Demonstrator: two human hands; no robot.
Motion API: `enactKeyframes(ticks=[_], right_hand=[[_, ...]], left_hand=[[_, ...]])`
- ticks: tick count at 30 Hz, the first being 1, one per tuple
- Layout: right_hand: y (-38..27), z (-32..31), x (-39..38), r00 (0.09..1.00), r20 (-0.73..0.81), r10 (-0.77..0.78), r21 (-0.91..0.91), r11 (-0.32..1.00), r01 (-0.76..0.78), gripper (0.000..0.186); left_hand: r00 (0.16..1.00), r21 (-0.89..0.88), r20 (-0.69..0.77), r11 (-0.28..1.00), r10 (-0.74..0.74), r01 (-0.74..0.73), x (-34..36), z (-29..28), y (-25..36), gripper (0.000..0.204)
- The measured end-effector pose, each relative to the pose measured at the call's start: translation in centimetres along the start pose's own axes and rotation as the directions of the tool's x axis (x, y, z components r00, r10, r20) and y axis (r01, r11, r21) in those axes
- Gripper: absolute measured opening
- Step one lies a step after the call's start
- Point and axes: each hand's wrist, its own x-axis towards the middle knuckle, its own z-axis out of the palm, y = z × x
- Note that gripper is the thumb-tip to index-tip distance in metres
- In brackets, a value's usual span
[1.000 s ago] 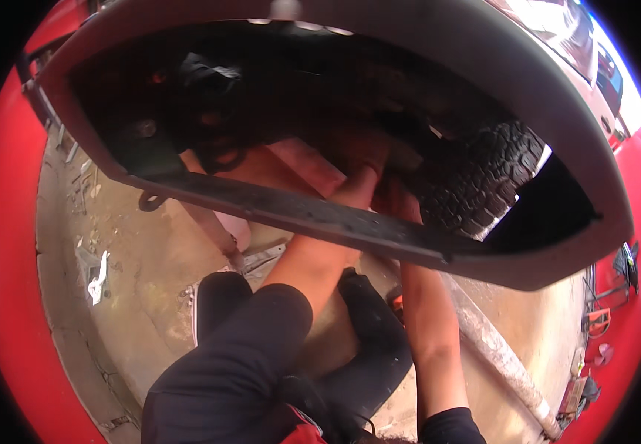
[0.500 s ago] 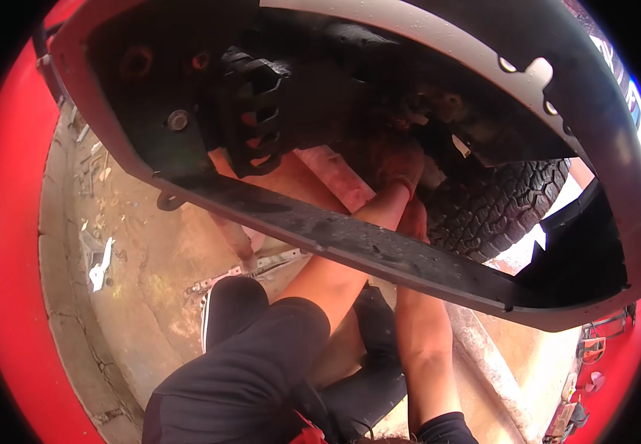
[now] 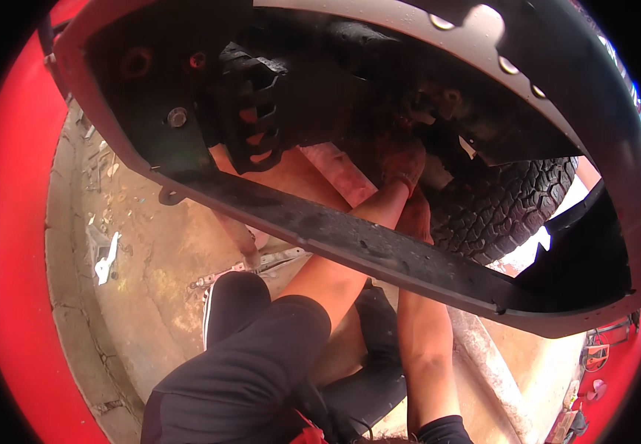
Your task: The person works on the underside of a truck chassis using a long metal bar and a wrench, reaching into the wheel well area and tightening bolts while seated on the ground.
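My left hand [image 3: 403, 161] reaches behind the black bumper's lower bar [image 3: 357, 244] into the vehicle's underside. It touches dark parts [image 3: 424, 107] there, and its fingers are too shadowed to show what they grip. Just below it, my right hand [image 3: 415, 211] reaches up behind the same bar, its fingers hidden. A reddish, dusty beam [image 3: 335, 170] lies to the left of both hands, and a treaded tyre [image 3: 505, 207] to their right. A slotted black bracket [image 3: 254, 126] hangs further left.
A long dusty pipe [image 3: 490, 370] runs along the floor at my right. A perforated metal strip [image 3: 276, 259] lies by my bent knee [image 3: 235, 303]. A red wall [image 3: 17, 244] stands at the left, and tools [image 3: 595, 357] sit by the red wall at the right.
Over the last second the view has shifted, showing more of the bumper's underside and brackets, with both hands appearing slightly farther right. Both still reach into the same shadowed area.
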Motion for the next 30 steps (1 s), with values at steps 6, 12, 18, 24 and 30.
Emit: enactKeyframes(ticks=[6, 12, 18, 24, 30], right_hand=[[0.8, 1.7, 1.0, 0.975, 0.124, 0.182, 0.746, 0.632, -0.213, 0.041], [2.0, -1.0, 1.8, 0.946, 0.190, -0.263, 0.466, 0.872, 0.149, 0.052], [-3.2, -1.3, 1.9, 0.861, 0.356, 0.362, 0.820, 0.320, -0.474, 0.069], [-2.6, 2.0, 3.3, 0.949, -0.061, 0.309, 0.260, 0.923, -0.284, 0.066], [-1.5, 1.0, 2.2, 0.995, -0.102, 0.012, -0.070, 0.997, -0.019, 0.053]], left_hand=[[0.980, -0.161, -0.039, 0.969, -0.194, 0.185, 1.7, -1.0, 0.0, 0.029], [0.939, 0.775, 0.338, 0.546, 0.068, -0.318, 0.3, 0.4, -0.5, 0.020], [0.893, 0.805, 0.451, 0.430, 0.008, -0.410, -0.1, 0.1, 1.8, 0.044], [0.994, 0.555, 0.106, 0.828, 0.026, -0.081, 1.5, -2.2, 0.7, 0.022], [0.919, -0.138, 0.135, 0.911, -0.370, 0.387, -2.1, -3.6, 3.3, 0.040]])
